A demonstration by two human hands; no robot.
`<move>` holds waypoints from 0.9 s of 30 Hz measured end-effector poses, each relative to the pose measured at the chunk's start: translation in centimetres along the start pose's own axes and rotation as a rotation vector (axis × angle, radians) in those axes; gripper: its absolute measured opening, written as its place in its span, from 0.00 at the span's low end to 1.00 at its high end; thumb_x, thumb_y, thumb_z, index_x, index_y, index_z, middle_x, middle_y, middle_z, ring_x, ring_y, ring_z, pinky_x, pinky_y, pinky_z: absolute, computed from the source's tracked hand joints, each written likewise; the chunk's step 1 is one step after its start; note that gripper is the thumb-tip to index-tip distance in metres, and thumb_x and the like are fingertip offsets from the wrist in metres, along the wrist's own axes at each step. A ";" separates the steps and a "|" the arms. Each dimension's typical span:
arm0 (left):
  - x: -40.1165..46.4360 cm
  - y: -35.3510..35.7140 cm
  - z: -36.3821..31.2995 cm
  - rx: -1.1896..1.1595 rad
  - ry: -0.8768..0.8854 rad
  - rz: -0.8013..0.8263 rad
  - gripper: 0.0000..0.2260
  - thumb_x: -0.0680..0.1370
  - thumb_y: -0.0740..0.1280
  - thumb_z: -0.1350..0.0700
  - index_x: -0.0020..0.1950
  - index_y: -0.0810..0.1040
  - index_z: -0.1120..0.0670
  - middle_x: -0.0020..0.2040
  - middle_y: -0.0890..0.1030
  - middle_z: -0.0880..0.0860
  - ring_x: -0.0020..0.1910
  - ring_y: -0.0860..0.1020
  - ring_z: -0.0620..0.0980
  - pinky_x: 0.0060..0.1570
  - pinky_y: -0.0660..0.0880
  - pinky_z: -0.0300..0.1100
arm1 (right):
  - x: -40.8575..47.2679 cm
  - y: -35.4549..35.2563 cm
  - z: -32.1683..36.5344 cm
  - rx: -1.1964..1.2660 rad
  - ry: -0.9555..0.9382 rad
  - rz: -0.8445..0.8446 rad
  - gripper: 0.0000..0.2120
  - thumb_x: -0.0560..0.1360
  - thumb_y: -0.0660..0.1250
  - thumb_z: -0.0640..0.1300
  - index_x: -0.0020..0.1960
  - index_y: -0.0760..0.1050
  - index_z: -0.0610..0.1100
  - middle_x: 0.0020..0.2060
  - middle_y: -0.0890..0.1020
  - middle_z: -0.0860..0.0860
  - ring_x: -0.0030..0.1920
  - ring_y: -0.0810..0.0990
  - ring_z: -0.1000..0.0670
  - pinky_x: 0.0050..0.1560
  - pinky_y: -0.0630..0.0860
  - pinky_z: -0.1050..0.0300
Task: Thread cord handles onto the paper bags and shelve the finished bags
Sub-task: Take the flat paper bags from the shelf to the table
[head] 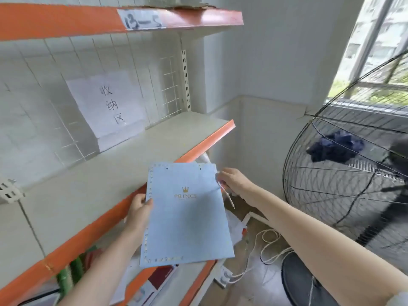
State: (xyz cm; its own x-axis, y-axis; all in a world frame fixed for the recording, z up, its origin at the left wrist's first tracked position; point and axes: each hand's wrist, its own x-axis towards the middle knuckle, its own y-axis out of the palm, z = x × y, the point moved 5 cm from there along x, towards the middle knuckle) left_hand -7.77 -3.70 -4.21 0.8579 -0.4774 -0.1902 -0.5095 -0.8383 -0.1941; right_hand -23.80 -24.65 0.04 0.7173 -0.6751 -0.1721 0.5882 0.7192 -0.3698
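Observation:
A flat light-blue paper bag (187, 217) with a gold crown logo is held up in front of the orange-edged shelf (110, 173). My left hand (139, 208) grips the bag's left edge, thumb on its face. My right hand (231, 182) is at the bag's upper right corner and pinches a white twisted cord (227, 195) that hangs down beside the bag. Two small punched holes show near the bag's top edge. The shelf board beside the bag is bare.
A paper sign (110, 104) with handwriting leans on the wire grid at the shelf's back. A large floor fan (353, 173) with a dark cloth in its cage stands right. Loose white cord (269, 246) and clutter lie on the floor below; a lower shelf holds green and red items (72, 268).

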 end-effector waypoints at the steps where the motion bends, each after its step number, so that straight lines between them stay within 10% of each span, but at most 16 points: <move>1: -0.8 1.1 0.1 0.001 0.009 0.034 0.03 0.80 0.61 0.62 0.53 0.72 0.60 0.47 0.80 0.63 0.40 0.77 0.56 0.42 0.73 0.48 | -0.9 -0.9 -0.9 -0.033 -0.028 -0.032 0.13 0.78 0.60 0.43 0.34 0.67 0.42 0.25 0.67 0.51 0.26 0.62 0.52 0.24 0.58 0.65; 10: -11.6 11.6 2.5 0.080 0.037 0.277 0.08 0.81 0.58 0.66 0.45 0.72 0.57 0.39 0.77 0.56 0.31 0.77 0.48 0.29 0.73 0.37 | -14.1 -10.0 -11.8 0.090 -0.013 -0.054 0.13 0.82 0.55 0.42 0.45 0.75 0.41 0.22 0.74 0.50 0.20 0.70 0.55 0.23 0.66 0.66; 27: -38.5 33.4 2.9 0.067 0.103 0.628 0.05 0.81 0.60 0.62 0.46 0.71 0.54 0.42 0.78 0.57 0.36 0.76 0.54 0.39 0.71 0.47 | -44.4 -31.1 -24.8 0.103 0.122 -0.618 0.17 0.81 0.58 0.44 0.34 0.71 0.46 0.29 0.74 0.55 0.30 0.71 0.58 0.33 0.66 0.66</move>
State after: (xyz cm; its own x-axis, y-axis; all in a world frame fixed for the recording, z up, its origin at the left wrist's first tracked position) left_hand -57.98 -12.61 -6.15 0.3946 -0.8980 -0.1946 -0.9175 -0.3738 -0.1355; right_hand -83.22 -21.11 -3.47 0.1896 -0.9800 -0.0601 0.9173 0.1986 -0.3452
